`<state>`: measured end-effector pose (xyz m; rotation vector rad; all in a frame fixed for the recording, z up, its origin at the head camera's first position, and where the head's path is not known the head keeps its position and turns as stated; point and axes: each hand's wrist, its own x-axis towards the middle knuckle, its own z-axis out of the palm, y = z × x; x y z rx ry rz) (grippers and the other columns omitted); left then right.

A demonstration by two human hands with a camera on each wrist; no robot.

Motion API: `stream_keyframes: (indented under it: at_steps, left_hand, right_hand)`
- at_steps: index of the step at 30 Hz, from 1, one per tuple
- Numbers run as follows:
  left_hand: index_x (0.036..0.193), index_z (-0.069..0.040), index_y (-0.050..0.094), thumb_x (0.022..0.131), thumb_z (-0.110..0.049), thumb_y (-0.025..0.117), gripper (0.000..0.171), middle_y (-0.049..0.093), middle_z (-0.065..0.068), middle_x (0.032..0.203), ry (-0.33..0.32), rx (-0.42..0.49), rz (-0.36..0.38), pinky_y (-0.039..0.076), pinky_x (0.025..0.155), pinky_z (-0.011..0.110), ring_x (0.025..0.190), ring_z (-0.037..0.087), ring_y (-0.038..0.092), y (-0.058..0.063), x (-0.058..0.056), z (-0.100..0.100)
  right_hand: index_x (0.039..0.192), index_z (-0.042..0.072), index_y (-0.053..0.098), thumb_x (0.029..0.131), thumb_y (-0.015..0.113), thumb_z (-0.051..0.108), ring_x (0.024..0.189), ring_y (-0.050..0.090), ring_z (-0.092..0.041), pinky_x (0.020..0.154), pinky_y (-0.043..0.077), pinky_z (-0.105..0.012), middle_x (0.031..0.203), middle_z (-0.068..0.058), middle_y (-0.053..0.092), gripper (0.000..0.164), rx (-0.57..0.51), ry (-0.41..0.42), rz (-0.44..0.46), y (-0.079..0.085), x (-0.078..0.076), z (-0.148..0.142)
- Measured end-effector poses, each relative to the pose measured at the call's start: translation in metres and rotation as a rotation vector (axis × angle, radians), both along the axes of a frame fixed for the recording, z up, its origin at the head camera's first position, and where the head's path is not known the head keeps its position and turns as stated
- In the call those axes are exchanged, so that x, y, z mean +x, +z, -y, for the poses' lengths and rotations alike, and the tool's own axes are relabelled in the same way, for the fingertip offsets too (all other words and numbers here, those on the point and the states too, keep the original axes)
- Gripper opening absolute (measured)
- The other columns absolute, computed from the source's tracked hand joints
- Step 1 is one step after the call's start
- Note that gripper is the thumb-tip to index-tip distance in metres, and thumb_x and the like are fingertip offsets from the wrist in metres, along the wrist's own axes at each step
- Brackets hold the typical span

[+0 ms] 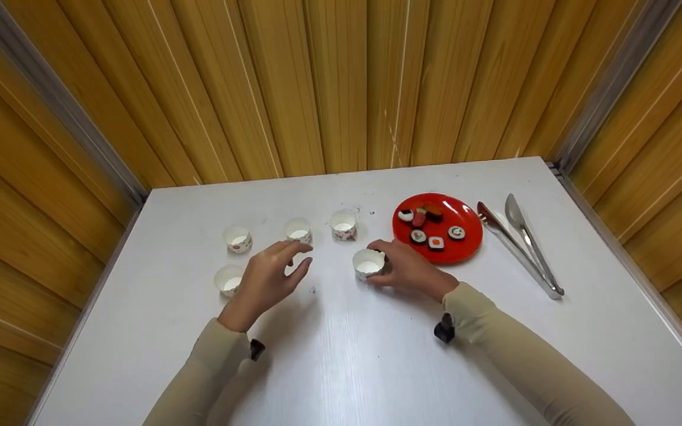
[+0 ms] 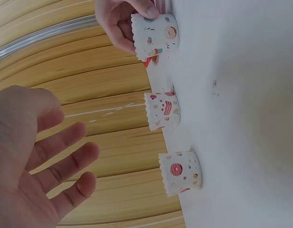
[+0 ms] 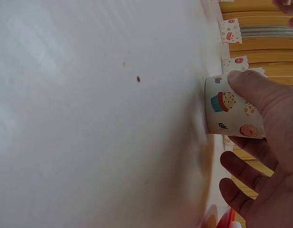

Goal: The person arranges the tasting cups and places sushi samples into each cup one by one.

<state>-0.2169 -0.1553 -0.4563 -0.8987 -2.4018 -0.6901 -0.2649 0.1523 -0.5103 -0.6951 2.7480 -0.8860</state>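
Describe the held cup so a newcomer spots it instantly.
On the white table, find the red plate. Left of it and slightly lower in the head view is a white cup with pastry prints. Unlike the four other cups, it is gripped by the right hand.

Baking cups [image 1: 369, 266]: printed paper, thin-walled, smooth, matt, scalloped rims. Plate [image 1: 462, 251]: glossy, smooth, apparently plastic. Sushi pieces [image 1: 436, 243]: smooth-looking; material uncertain. Tongs [image 1: 539, 253]: polished metal, reflective. Counter [image 1: 341, 367]: smooth, faintly grained, soft sheen. Wall panels [image 1: 341, 89]: wood-grain finish, ribbed, slightly shiny. Corner strips [image 1: 60, 94]: grey, metallic-looking. Sleeves [image 1: 518, 349]: matt cloth, soft creases.
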Motion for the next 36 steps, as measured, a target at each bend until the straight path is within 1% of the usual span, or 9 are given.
stream_keyframes:
  at_steps: [6, 11, 16, 19, 21, 25, 30, 33, 36]
  left_hand:
    - [0.11, -0.007, 0.074, 0.096, -0.014, 0.073, 0.016, 0.074, 0.006, 0.107, -0.033, -0.041, 0.021, 0.056, 0.066, 0.027, 0.077, 0.014, 0.067, 0.0, -0.003, -0.021]
    - [0.111, -0.01, 0.074, 0.096, -0.017, 0.073, 0.016, 0.075, 0.003, 0.106, -0.056, -0.063, 0.05, 0.057, 0.067, 0.031, 0.079, 0.017, 0.07, -0.006, -0.007, -0.04]
    - [0.113, -0.009, 0.074, 0.097, -0.016, 0.072, 0.018, 0.076, 0.004, 0.111, -0.098, -0.089, 0.107, 0.058, 0.071, 0.036, 0.089, 0.02, 0.072, -0.014, -0.007, -0.058]
    - [0.116, -0.009, 0.073, 0.098, -0.017, 0.071, 0.02, 0.075, 0.004, 0.114, -0.117, -0.112, 0.133, 0.058, 0.074, 0.038, 0.096, 0.02, 0.072, -0.017, -0.008, -0.068]
    - [0.118, -0.008, 0.073, 0.098, -0.018, 0.07, 0.022, 0.075, 0.004, 0.116, -0.126, -0.124, 0.151, 0.057, 0.075, 0.038, 0.098, 0.02, 0.071, -0.019, -0.008, -0.073]
    - [0.121, -0.009, 0.071, 0.099, -0.019, 0.07, 0.024, 0.074, 0.005, 0.118, -0.139, -0.135, 0.182, 0.058, 0.078, 0.039, 0.101, 0.021, 0.071, -0.023, -0.01, -0.08]
    - [0.123, -0.01, 0.07, 0.099, -0.018, 0.069, 0.025, 0.074, 0.005, 0.119, -0.151, -0.145, 0.196, 0.058, 0.08, 0.039, 0.102, 0.021, 0.071, -0.026, -0.011, -0.085]
    - [0.123, -0.01, 0.07, 0.099, -0.018, 0.07, 0.025, 0.074, 0.005, 0.12, -0.158, -0.143, 0.221, 0.057, 0.081, 0.04, 0.1, 0.022, 0.072, -0.028, -0.012, -0.087]
    - [0.124, -0.009, 0.07, 0.099, -0.019, 0.07, 0.026, 0.073, 0.005, 0.12, -0.164, -0.138, 0.258, 0.057, 0.08, 0.041, 0.099, 0.023, 0.072, -0.029, -0.013, -0.089]
  right_hand:
    - [0.137, 0.012, 0.058, 0.084, 0.087, 0.033, 0.107, 0.055, -0.021, 0.096, 0.046, -0.041, 0.122, -0.001, 0.065, 0.064, -0.013, 0.009, -0.012, -0.002, -0.001, -0.001]
    - [0.136, 0.012, 0.059, 0.084, 0.087, 0.031, 0.105, 0.056, -0.019, 0.095, 0.048, -0.041, 0.121, -0.001, 0.066, 0.062, -0.016, 0.018, -0.02, -0.004, -0.002, 0.0]
    - [0.135, 0.011, 0.059, 0.085, 0.086, 0.029, 0.103, 0.058, -0.02, 0.092, 0.049, -0.041, 0.121, -0.003, 0.067, 0.059, -0.007, 0.033, -0.053, -0.004, -0.002, 0.0]
    - [0.135, 0.01, 0.06, 0.086, 0.085, 0.028, 0.101, 0.059, -0.021, 0.09, 0.05, -0.04, 0.119, -0.003, 0.067, 0.058, -0.009, 0.042, -0.071, -0.004, -0.001, 0.0]
    - [0.135, 0.01, 0.06, 0.086, 0.085, 0.028, 0.1, 0.059, -0.02, 0.088, 0.05, -0.039, 0.117, -0.003, 0.067, 0.059, -0.011, 0.039, -0.067, -0.004, -0.001, 0.0]
    - [0.136, 0.011, 0.059, 0.087, 0.084, 0.029, 0.099, 0.058, -0.019, 0.087, 0.051, -0.038, 0.119, -0.002, 0.066, 0.059, 0.0, 0.03, -0.06, -0.004, 0.0, 0.0]
    - [0.138, 0.013, 0.059, 0.087, 0.083, 0.029, 0.098, 0.057, -0.019, 0.088, 0.051, -0.037, 0.122, -0.002, 0.066, 0.058, 0.022, 0.022, -0.055, -0.003, 0.001, 0.0]
    - [0.137, 0.014, 0.059, 0.087, 0.084, 0.029, 0.097, 0.056, -0.018, 0.086, 0.051, -0.037, 0.119, 0.0, 0.066, 0.058, 0.027, 0.017, -0.056, -0.002, 0.002, 0.0]
    - [0.136, 0.016, 0.059, 0.086, 0.085, 0.03, 0.095, 0.054, -0.018, 0.084, 0.05, -0.036, 0.112, 0.003, 0.065, 0.058, 0.038, -0.002, -0.04, -0.004, 0.004, -0.001]
